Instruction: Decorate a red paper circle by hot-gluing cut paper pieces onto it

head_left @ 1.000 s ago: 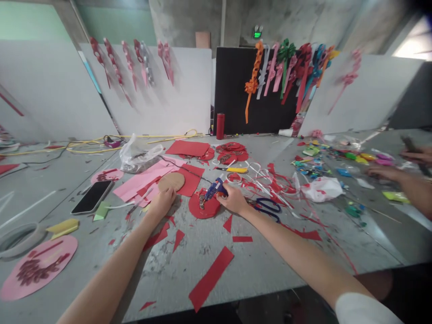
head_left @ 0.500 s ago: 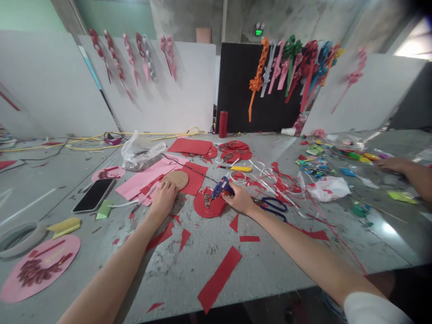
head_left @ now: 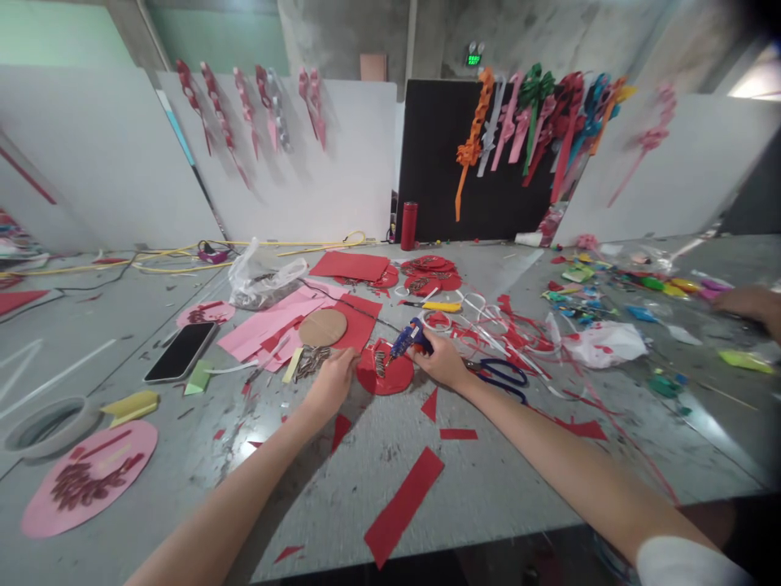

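Note:
My right hand is wrapped round a blue glue gun, whose nozzle points down at a red paper disc lying on the table. Small dark strips are stuck near the disc's middle. At the disc's left edge is my left hand, fingertips pinched together; what lies between them is too small to make out. Just left of this hand sits a pile of small brownish pieces beside a pale yellow strip. Behind the pile, a round cardboard disc rests on red and pink paper.
Blue-handled scissors lie right of my right hand, and a yellow cutter behind it. A phone and tape roll are at left. Red scraps litter the front. A co-worker's hand is at far right.
My left hand has left the cardboard disc and come right and nearer to the red disc's edge, uncovering the brownish pile. My right hand keeps the glue gun over the disc.

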Demonstrator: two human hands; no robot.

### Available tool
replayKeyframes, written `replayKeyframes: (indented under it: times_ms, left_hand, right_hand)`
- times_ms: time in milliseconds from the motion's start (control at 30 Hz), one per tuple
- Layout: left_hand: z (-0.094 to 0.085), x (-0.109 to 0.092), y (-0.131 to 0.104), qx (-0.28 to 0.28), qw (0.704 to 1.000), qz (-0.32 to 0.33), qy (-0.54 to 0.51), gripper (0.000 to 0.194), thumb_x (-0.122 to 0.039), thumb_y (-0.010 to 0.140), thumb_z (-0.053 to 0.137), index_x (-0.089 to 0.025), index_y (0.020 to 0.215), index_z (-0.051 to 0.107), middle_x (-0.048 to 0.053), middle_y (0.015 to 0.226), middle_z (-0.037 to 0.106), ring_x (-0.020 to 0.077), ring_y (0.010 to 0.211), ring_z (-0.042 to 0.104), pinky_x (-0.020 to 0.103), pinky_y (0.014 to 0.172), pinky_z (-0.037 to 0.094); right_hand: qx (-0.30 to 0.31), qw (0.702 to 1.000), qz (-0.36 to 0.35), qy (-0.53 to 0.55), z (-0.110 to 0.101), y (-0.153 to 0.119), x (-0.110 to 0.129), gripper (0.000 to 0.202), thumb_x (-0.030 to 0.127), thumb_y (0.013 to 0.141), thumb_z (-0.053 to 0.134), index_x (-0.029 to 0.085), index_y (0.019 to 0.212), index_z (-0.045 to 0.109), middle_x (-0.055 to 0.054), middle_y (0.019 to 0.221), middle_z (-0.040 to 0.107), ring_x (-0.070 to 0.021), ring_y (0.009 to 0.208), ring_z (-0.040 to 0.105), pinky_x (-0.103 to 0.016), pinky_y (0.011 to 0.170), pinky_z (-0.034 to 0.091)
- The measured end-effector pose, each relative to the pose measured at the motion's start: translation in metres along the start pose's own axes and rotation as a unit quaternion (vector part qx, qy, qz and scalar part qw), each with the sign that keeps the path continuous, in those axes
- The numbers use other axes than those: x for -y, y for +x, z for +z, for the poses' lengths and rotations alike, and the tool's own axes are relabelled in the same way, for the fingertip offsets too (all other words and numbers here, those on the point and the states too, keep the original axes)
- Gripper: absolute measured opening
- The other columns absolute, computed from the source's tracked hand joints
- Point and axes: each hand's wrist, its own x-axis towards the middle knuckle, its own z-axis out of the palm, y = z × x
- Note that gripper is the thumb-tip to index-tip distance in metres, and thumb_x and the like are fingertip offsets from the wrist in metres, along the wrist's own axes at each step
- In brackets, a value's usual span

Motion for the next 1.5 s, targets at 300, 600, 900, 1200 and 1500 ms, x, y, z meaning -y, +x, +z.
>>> replayKeyframes:
  times_ms: [300, 600, 900, 1200, 1500]
  left_hand:
    - [0.010, -0.018, -0.004, 0.029, 0.996, -0.036, -0.073, 0.016, -0.017, 0.104, 0.046, -0.022, 0.105, 0.062, 0.006, 0.097, 0.074, 0.0184, 0.086, 0.070, 0.029, 0.080, 0.050]
    - [0.009, -0.029, -0.001, 0.003, 0.990, -0.109, -0.093, 0.009, -0.020, 0.094, 0.064, -0.018, 0.090, 0.071, 0.005, 0.086, 0.078, 0.0196, 0.078, 0.071, 0.028, 0.074, 0.050]
    - [0.016, -0.035, -0.009, -0.006, 0.996, -0.079, -0.045, 0.014, -0.015, 0.100, 0.058, -0.017, 0.093, 0.069, 0.007, 0.091, 0.074, 0.0187, 0.082, 0.067, 0.029, 0.076, 0.047]
    - [0.016, -0.043, -0.005, -0.032, 0.998, -0.031, 0.041, 0.018, -0.020, 0.102, 0.056, -0.019, 0.093, 0.072, 0.010, 0.102, 0.066, 0.0246, 0.098, 0.060, 0.040, 0.093, 0.051]
    - [0.019, -0.045, -0.006, -0.015, 0.997, -0.028, 0.068, 0.023, -0.018, 0.101, 0.056, -0.018, 0.086, 0.073, 0.011, 0.098, 0.066, 0.0259, 0.098, 0.059, 0.043, 0.096, 0.051]
  right_hand:
    - [-0.004, 1.000, 0.006, 0.009, -0.001, 0.000, 0.002, 0.019, 0.041, 0.092, 0.063, 0.024, 0.088, 0.056, 0.000, 0.074, 0.061, -0.0181, 0.066, 0.053, -0.030, 0.066, 0.044]
    - [-0.005, 1.000, 0.000, 0.014, -0.001, 0.000, 0.002, 0.019, 0.040, 0.092, 0.064, 0.024, 0.088, 0.055, 0.000, 0.074, 0.059, -0.0179, 0.065, 0.052, -0.030, 0.067, 0.042]
    - [-0.002, 1.000, 0.000, 0.011, -0.001, 0.000, 0.002, 0.016, 0.038, 0.093, 0.064, 0.023, 0.091, 0.058, 0.000, 0.075, 0.062, -0.0177, 0.066, 0.055, -0.029, 0.066, 0.044]
    - [0.000, 1.000, -0.007, -0.009, 0.001, -0.001, -0.001, 0.019, 0.040, 0.092, 0.063, 0.024, 0.090, 0.055, -0.001, 0.076, 0.061, -0.0190, 0.067, 0.054, -0.030, 0.067, 0.043]
    - [0.008, 1.000, -0.003, -0.009, 0.000, -0.001, 0.001, 0.018, 0.040, 0.092, 0.063, 0.023, 0.092, 0.055, -0.001, 0.075, 0.061, -0.0188, 0.066, 0.055, -0.030, 0.066, 0.042]
